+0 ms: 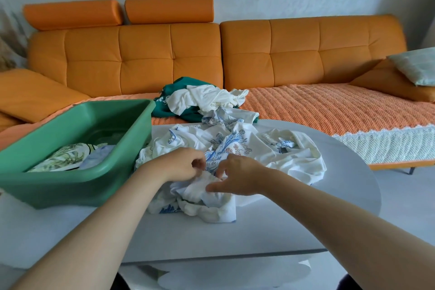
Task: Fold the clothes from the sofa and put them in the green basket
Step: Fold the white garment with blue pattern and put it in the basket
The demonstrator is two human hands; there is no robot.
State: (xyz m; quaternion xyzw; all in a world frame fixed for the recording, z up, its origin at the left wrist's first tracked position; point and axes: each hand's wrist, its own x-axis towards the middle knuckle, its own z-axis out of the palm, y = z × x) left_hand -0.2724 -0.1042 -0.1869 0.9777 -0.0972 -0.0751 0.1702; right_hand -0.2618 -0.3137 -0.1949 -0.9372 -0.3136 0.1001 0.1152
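The printed shirt (226, 143) lies crumpled on the worktop (341, 172), its bulk stretching away from me toward the sofa (146, 59). My left hand (181, 163) and right hand (237, 178) both pinch its near folds; the green basket (77, 183) sits just left.

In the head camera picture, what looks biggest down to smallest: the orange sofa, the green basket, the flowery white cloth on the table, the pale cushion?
1. orange sofa
2. green basket and flowery white cloth: about alike, both close to the camera, so unranked
3. pale cushion, farther off
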